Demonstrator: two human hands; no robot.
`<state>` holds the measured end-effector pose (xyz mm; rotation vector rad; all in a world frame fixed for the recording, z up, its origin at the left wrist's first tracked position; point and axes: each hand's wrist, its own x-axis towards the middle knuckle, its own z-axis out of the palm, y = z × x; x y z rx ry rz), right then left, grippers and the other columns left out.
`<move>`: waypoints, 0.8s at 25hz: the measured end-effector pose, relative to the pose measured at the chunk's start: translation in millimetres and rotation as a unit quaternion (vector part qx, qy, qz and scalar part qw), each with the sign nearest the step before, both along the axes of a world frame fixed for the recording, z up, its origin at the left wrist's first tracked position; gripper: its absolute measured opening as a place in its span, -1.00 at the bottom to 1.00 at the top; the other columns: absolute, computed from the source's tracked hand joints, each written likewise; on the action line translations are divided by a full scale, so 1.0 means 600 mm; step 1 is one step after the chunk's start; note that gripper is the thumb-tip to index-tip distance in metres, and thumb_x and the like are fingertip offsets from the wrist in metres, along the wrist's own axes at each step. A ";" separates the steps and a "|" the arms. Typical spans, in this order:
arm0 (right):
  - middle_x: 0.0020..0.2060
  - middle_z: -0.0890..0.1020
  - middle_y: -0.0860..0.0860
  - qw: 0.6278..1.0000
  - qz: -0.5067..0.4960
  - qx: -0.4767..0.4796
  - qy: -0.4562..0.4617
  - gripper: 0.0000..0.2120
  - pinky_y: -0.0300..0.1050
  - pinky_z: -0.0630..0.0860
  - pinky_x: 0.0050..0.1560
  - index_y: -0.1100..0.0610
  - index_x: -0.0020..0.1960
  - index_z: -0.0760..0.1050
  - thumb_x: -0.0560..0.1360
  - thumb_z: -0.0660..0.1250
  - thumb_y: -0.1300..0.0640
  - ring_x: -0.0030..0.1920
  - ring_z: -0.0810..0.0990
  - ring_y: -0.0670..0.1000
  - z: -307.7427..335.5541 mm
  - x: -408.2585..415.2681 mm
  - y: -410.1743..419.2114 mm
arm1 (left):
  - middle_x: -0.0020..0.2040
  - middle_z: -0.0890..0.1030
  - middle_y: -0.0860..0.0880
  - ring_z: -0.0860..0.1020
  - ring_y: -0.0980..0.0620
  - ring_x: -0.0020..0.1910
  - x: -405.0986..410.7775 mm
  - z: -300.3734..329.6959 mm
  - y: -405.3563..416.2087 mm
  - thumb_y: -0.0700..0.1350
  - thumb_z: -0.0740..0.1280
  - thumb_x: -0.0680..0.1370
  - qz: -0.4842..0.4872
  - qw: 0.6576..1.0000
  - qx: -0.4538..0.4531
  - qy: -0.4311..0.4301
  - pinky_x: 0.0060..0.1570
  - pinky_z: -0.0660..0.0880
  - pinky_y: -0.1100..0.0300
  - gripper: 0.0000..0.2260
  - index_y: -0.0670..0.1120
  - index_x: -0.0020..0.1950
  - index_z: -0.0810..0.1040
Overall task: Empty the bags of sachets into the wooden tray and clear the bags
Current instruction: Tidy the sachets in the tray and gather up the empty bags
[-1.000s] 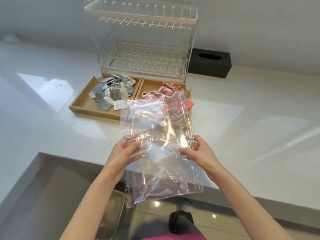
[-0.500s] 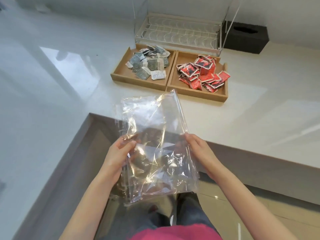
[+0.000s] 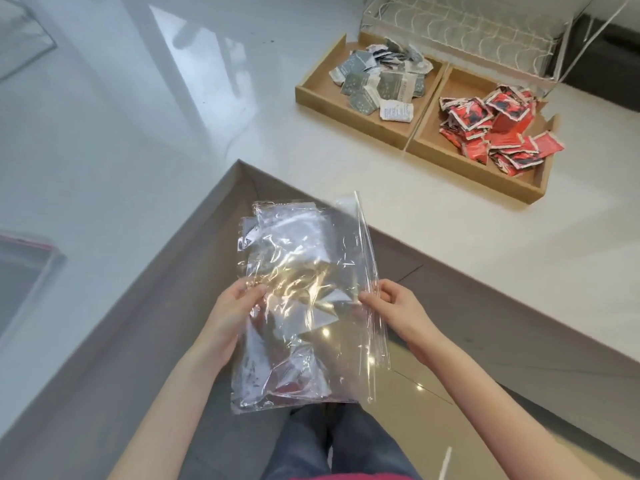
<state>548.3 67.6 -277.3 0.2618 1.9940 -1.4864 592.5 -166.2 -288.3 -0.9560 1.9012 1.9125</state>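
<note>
A flat stack of empty clear plastic bags [image 3: 304, 265] hangs in the air in front of my body, off the counter's inner corner. My left hand [image 3: 232, 313] grips its left edge and my right hand [image 3: 398, 313] pinches its right edge. The two-compartment wooden tray [image 3: 349, 117] sits on the white counter at the upper right. Its left compartment holds several grey sachets [image 3: 377, 81]. Several red sachets [image 3: 498, 129] fill the right compartment, a few lying over the right rim.
A wire dish rack [image 3: 460, 32] stands right behind the tray, with a black box [image 3: 609, 60] to its right. The L-shaped white counter [image 3: 104, 140] wraps around my left. A clear container with a red edge [image 3: 24, 271] sits at the far left.
The view has swung left and down, so the tray now lies farther up and right. Both hands have kept hold of the bags, drawn back from the counter toward my body.
</note>
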 end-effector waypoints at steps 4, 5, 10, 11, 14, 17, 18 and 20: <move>-0.52 0.59 -0.18 0.998 0.048 0.015 -0.045 -0.95 -0.29 0.52 -0.20 0.17 -0.11 0.46 0.51 0.26 0.18 -0.34 0.62 -0.18 -0.063 0.003 -0.015 | -0.14 0.58 -0.05 0.54 0.05 -0.15 0.018 -0.053 -0.005 -0.20 0.19 0.55 0.028 0.999 0.014 -0.035 -0.14 0.45 0.23 -0.89 -0.16 -0.03 0.50; -0.53 0.58 -0.17 0.997 0.057 0.021 -0.057 -0.94 -0.23 0.52 -0.18 0.15 -0.13 0.46 0.50 0.26 0.18 -0.33 0.60 -0.14 -0.086 0.006 -0.020 | -0.17 0.58 -0.04 0.54 0.05 -0.17 0.026 -0.075 -0.008 -0.20 0.19 0.55 0.039 0.998 0.008 -0.048 -0.10 0.46 0.20 -0.89 -0.14 -0.07 0.50; -0.29 0.57 -0.01 0.993 0.079 0.046 -0.075 -0.89 -0.29 0.38 -0.30 0.02 -0.20 0.45 0.49 0.26 0.16 -0.29 0.47 -0.07 -0.200 -0.012 -0.057 | -0.02 0.59 -0.13 0.53 -0.10 -0.02 0.030 -0.201 -0.036 -0.15 0.23 0.53 0.072 0.993 -0.028 -0.092 0.20 0.39 -0.04 -0.89 -0.10 -0.03 0.54; -0.26 0.58 0.01 0.992 0.083 0.049 -0.079 -0.89 -0.27 0.40 -0.28 0.00 -0.19 0.45 0.49 0.26 0.16 -0.25 0.50 -0.04 -0.230 -0.018 -0.065 | 0.05 0.59 -0.13 0.53 -0.11 0.05 0.028 -0.232 -0.041 -0.14 0.23 0.53 0.071 0.992 -0.035 -0.101 0.23 0.40 -0.04 -0.84 -0.12 0.07 0.52; -0.30 0.54 0.00 0.989 0.082 0.057 -0.104 -0.92 -0.21 0.43 -0.26 0.05 -0.15 0.44 0.48 0.27 0.20 -0.31 0.49 -0.03 -0.330 -0.032 -0.091 | -0.08 0.59 -0.11 0.54 -0.07 -0.12 0.021 -0.319 -0.060 -0.16 0.21 0.54 0.065 0.989 -0.054 -0.124 -0.06 0.47 0.18 -0.85 -0.16 0.07 0.48; -0.30 0.54 0.03 0.984 0.087 0.068 -0.138 -0.96 -0.16 0.42 -0.25 0.11 -0.10 0.44 0.46 0.28 0.21 -0.34 0.46 -0.01 -0.444 -0.039 -0.115 | -0.35 0.48 -0.09 0.40 -0.01 -0.43 0.016 -0.419 -0.077 -0.20 0.20 0.53 0.063 0.982 -0.068 -0.165 -0.47 0.36 0.24 -0.93 -0.16 -0.08 0.46; -0.25 0.59 0.09 0.983 0.084 0.075 -0.145 -0.95 -0.13 0.43 -0.23 0.10 -0.11 0.43 0.45 0.29 0.20 -0.31 0.48 0.02 -0.482 -0.040 -0.125 | -0.39 0.45 -0.08 0.38 0.01 -0.49 0.017 -0.452 -0.083 -0.21 0.21 0.53 0.066 0.979 -0.067 -0.179 -0.52 0.33 0.24 -0.94 -0.15 -0.11 0.46; -0.11 0.63 0.24 0.981 0.074 0.085 -0.157 -0.93 -0.11 0.45 -0.24 0.09 -0.14 0.38 0.45 0.28 0.19 -0.26 0.53 0.11 -0.551 -0.041 -0.143 | -0.41 0.42 -0.07 0.38 0.10 -0.63 0.019 -0.517 -0.090 -0.21 0.19 0.54 0.080 0.974 -0.064 -0.202 -0.62 0.29 0.34 -0.88 -0.12 -0.18 0.45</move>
